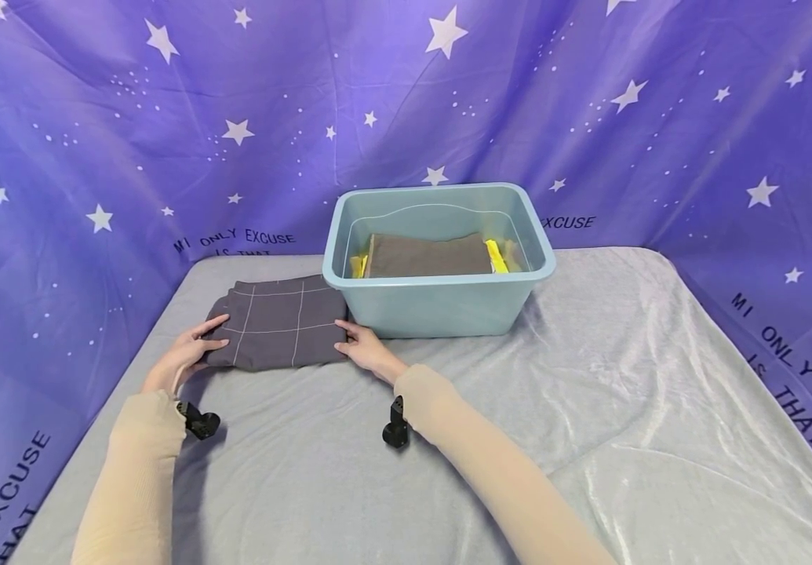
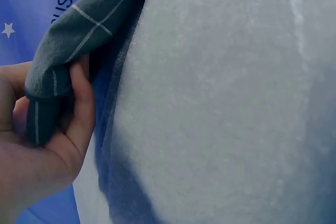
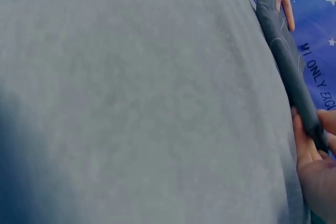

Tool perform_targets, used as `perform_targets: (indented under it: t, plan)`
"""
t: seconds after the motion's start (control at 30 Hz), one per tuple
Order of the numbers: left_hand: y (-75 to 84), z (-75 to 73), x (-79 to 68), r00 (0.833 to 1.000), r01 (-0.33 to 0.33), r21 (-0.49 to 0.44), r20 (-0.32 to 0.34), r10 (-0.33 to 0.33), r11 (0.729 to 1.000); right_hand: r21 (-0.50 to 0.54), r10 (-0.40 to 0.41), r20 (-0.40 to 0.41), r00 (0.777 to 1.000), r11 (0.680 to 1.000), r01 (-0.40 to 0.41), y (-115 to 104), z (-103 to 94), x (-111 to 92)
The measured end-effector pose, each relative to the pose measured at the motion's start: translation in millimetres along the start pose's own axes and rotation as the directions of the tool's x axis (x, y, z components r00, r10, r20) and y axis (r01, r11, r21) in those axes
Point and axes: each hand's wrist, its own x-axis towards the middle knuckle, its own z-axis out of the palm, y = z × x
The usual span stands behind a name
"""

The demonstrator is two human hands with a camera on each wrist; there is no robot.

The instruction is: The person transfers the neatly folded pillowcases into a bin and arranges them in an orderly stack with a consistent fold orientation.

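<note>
A folded dark grey cloth (image 1: 274, 326) with thin white grid lines lies at the left of the bed-like surface, beside a blue-grey plastic bin. My left hand (image 1: 187, 353) grips its left end; in the left wrist view the fingers (image 2: 81, 108) curl under the thick folded edge. At the opposite end my right hand (image 1: 366, 349) pinches the cloth, thumb on top and fingers beneath. The right wrist view shows the cloth (image 3: 289, 72) edge-on, stretched between both hands. What kind of cloth item it is, I cannot tell.
The blue-grey bin (image 1: 441, 306) stands at the back, close to the cloth's right end. Inside it are a folded brown-grey cloth (image 1: 428, 257) and yellow pieces (image 1: 496, 256). Grey velvety fabric (image 1: 624, 408) covers the surface. A purple star-printed curtain (image 1: 377, 94) hangs behind.
</note>
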Motion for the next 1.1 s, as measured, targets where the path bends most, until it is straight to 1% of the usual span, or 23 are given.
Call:
perform_targets:
  t: [0.07, 0.13, 0.2, 0.3, 0.33, 0.43, 0.53, 0.57, 0.63, 0.7, 0.73, 0.8, 0.87, 0.93, 1.0, 1.1]
  plan:
    - [1.2, 0.4, -0.4, 1.0, 0.0, -0.013, 0.005, 0.0, 1.0, -0.02, -0.076, -0.03, 0.997, 0.997, 0.075, 32, 5.8, 21]
    - [2.5, 1.0, -1.3, 1.0, 0.004, -0.038, 0.006, -0.004, 0.999, -0.019, -0.094, -0.039, 0.995, 0.995, 0.093, 43, 8.0, 29]
    - [3.8, 1.1, -3.0, 1.0, 0.002, -0.031, 0.012, -0.001, 1.0, 0.061, -0.076, -0.016, 0.997, 0.995, 0.077, 46, 8.4, 33]
    - [5.9, 0.6, -5.7, 1.0, 0.007, -0.051, 0.006, -0.007, 0.999, 0.128, 0.012, 0.014, 1.0, 0.992, -0.014, 0, 1.2, 3]
    - [6.7, 0.2, -6.6, 1.0, 0.004, -0.067, 0.011, -0.003, 0.998, 0.146, 0.012, 0.021, 1.0, 0.989, -0.015, -11, -0.8, -4]
    - [9.4, -1.4, -10.1, 1.0, -0.005, -0.116, 0.012, 0.006, 0.993, 0.142, 0.002, 0.047, 0.999, 0.99, -0.008, -39, -7.6, -23]
    - [11.5, -4.0, -14.5, 0.999, -0.024, -0.162, 0.028, 0.029, 0.987, 0.097, -0.02, 0.064, 0.998, 0.995, 0.014, -49, -9.7, -28]
    - [12.1, -5.0, -16.2, 0.999, -0.03, -0.166, 0.029, 0.035, 0.986, 0.088, -0.028, 0.072, 0.997, 0.996, 0.022, -48, -9.8, -27]
    - [13.5, -6.7, -20.1, 0.999, -0.042, -0.141, 0.029, 0.046, 0.989, 0.081, -0.038, 0.089, 0.995, 0.996, 0.031, -45, -9.3, -23]
    - [14.9, -8.2, -23.8, 0.998, -0.058, -0.123, 0.032, 0.062, 0.991, 0.099, -0.03, 0.116, 0.993, 0.995, 0.018, -49, -10.9, -24]
    - [15.8, -8.5, -25.6, 0.997, -0.065, -0.128, 0.035, 0.07, 0.99, 0.116, -0.026, 0.134, 0.991, 0.993, 0.011, -52, -11.9, -26]
    - [17.5, -8.6, -29.8, 0.996, -0.079, -0.136, 0.036, 0.085, 0.988, 0.123, -0.04, 0.155, 0.987, 0.992, 0.021, -50, -11.4, -23]
    - [19.1, -8.2, -33.7, 0.993, -0.096, -0.179, 0.046, 0.105, 0.979, 0.13, -0.048, 0.182, 0.982, 0.991, 0.024, -53, -12.5, -25]
    - [20.6, -8.0, -38.0, 0.991, -0.11, -0.188, 0.055, 0.122, 0.976, 0.131, -0.066, 0.194, 0.979, 0.991, 0.041, -49, -11.9, -22]
    - [22.0, -8.0, -43.2, 0.99, -0.123, -0.153, 0.052, 0.132, 0.981, 0.123, -0.07, 0.208, 0.976, 0.991, 0.045, -51, -13.2, -23]
    - [24.4, -8.1, -50.5, 0.989, -0.135, -0.129, 0.045, 0.142, 0.982, 0.107, -0.084, 0.225, 0.971, 0.992, 0.061, -56, -16.3, -26]
